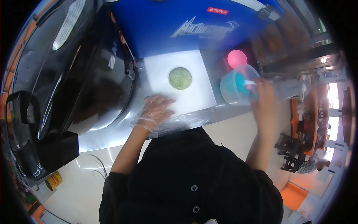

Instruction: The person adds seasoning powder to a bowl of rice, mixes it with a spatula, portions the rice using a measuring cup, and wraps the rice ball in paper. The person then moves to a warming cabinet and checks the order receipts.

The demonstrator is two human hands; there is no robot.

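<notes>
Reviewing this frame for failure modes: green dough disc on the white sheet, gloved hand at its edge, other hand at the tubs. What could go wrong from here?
1. The left hand in a loose plastic glove rests on the white sheet; the sheet could shift, dragging the green disc.
2. The right hand is at the blue tub near the counter edge; a nudge might tip it off.
3. The picture is blurred there, so its grip may be unsure.
</notes>
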